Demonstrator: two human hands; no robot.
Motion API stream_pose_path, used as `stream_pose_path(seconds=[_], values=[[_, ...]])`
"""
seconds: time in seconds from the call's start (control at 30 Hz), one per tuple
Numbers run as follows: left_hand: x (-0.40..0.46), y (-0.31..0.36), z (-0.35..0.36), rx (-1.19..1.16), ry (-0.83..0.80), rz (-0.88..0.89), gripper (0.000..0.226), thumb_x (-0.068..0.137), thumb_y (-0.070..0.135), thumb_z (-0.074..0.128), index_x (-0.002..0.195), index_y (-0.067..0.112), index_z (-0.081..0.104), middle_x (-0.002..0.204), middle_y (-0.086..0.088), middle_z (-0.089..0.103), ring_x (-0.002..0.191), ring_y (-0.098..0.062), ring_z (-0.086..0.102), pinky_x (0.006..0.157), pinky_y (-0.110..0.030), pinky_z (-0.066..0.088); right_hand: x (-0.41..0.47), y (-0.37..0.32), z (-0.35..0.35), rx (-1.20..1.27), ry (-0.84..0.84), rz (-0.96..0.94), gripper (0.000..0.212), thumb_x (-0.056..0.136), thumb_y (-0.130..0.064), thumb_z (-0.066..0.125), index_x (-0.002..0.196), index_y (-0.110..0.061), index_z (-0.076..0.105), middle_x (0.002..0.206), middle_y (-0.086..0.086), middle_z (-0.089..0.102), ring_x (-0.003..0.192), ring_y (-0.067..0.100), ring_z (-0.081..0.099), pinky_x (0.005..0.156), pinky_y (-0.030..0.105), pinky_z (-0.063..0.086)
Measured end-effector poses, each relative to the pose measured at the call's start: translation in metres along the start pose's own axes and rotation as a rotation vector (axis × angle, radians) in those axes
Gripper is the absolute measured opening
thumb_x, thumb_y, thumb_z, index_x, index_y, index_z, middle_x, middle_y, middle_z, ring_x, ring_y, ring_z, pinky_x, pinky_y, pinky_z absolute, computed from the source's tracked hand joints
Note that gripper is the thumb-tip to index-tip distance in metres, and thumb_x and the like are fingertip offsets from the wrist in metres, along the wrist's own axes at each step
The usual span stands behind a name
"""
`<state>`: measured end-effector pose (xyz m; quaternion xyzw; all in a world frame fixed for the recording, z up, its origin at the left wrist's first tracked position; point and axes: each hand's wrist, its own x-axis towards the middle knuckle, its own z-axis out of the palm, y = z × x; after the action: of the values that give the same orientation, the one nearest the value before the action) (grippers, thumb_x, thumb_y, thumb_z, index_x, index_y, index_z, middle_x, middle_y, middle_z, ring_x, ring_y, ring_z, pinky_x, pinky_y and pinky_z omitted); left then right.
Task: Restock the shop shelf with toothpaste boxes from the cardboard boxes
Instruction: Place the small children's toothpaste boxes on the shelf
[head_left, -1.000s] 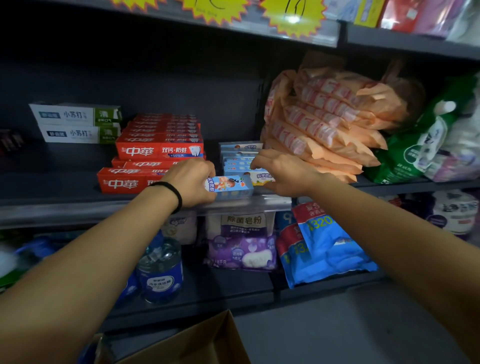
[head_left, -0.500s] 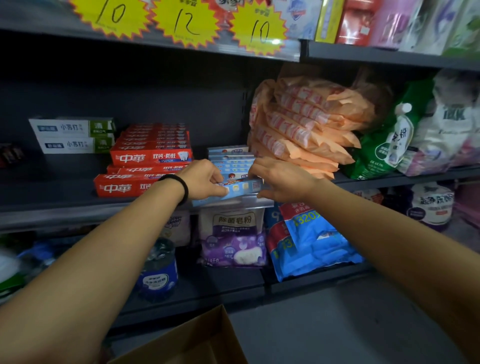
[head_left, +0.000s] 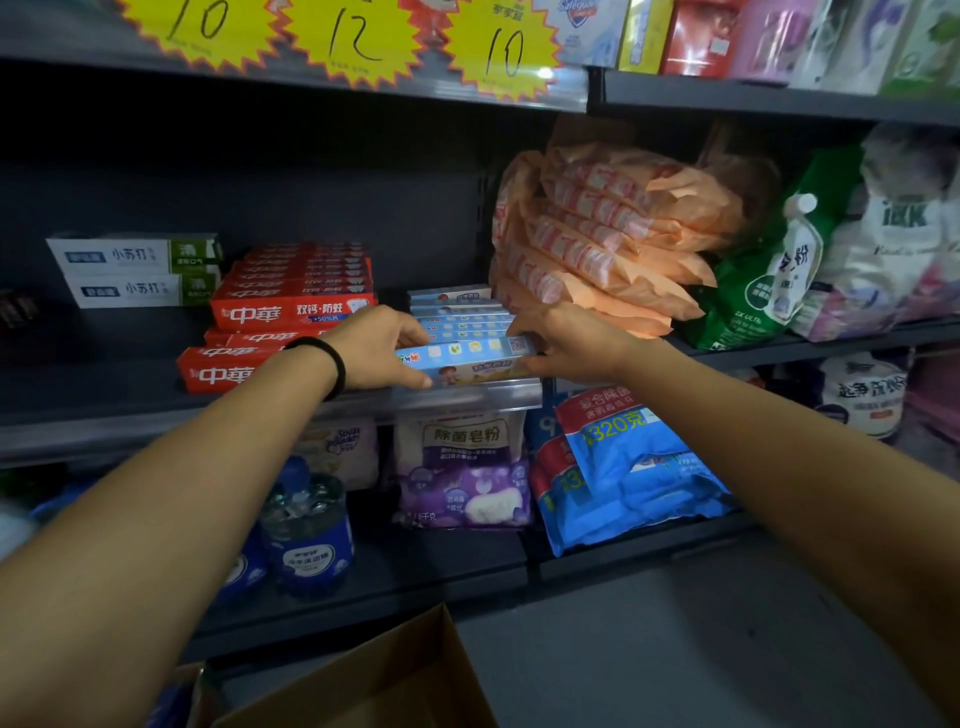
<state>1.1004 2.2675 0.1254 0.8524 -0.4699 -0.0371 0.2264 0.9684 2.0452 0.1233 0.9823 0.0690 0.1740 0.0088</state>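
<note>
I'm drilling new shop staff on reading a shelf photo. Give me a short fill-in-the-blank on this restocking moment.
1. Both hands, left hand and right hand, hold a light ____ toothpaste box.
2. The red toothpaste boxes lie to its ____.
3. The black band is on the ____ wrist.

Missing words: blue; left; left

The left hand grips one end of a light blue toothpaste box and the right hand grips the other, holding it level at the front edge of the dark shelf; behind it sits a row of matching blue boxes; to the left lie red toothpaste boxes and white ones; orange packets are stacked to the right; yellow price tags hang above; a cardboard box shows at the bottom.
</note>
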Motion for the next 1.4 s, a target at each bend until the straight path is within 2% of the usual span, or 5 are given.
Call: stream_pose_path(seconds=[0.5,0.87,1.07,1.23,1.4], values=[[0.03,-0.002,0.016,0.177,0.065,0.078,0.029,0.083,0.016,0.071,0.11,0.01,0.067,0.108,-0.005,0.066,0.096,-0.019,0.06,0.084,-0.033,0.049,0.003,0.028,0.011,0.103,-0.062,0.196,0.039,0.086,-0.024,0.069,0.12,-0.01,0.053,0.083,0.002,0.055,0.077,0.019,0.051,0.065,0.026,0.033],[0.063,-0.019,0.036,0.293,0.103,0.019,0.045,0.085,0.021,0.07,0.126,0.008,0.058,0.124,-0.012,0.054,0.111,-0.027,0.053,0.094,-0.035,0.044,0.025,0.049,0.038,-0.048,-0.116,0.195,0.03,0.087,-0.021,0.064,0.114,-0.01,0.057,0.103,0.009,0.061,0.094,0.025,0.054,0.076,0.034,0.041],[0.071,-0.025,0.045,0.261,0.155,-0.015,0.035,0.083,0.015,0.072,0.115,0.01,0.06,0.118,-0.011,0.06,0.103,-0.026,0.058,0.084,-0.032,0.048,0.035,0.06,0.048,-0.105,-0.113,0.156,0.025,0.084,-0.016,0.064,0.107,-0.007,0.065,0.104,0.012,0.065,0.096,0.03,0.058,0.084,0.044,0.046],[0.076,-0.029,0.049,0.306,0.188,0.016,0.031,0.082,0.016,0.072,0.112,0.008,0.067,0.113,-0.011,0.063,0.1,-0.026,0.06,0.089,-0.035,0.05,0.037,0.062,0.054,-0.159,-0.097,0.116,0.011,0.083,-0.017,0.062,0.087,-0.007,0.066,0.09,0.014,0.065,0.088,0.034,0.059,0.074,0.045,0.048],[0.077,-0.031,0.049,0.354,0.21,0.029,0.023,0.084,0.015,0.069,0.105,0.007,0.07,0.109,-0.011,0.063,0.098,-0.027,0.06,0.088,-0.039,0.05,0.037,0.06,0.058,-0.204,-0.082,0.135,0.019,0.088,-0.018,0.06,0.1,-0.007,0.069,0.099,0.014,0.064,0.094,0.031,0.057,0.071,0.038,0.043]])
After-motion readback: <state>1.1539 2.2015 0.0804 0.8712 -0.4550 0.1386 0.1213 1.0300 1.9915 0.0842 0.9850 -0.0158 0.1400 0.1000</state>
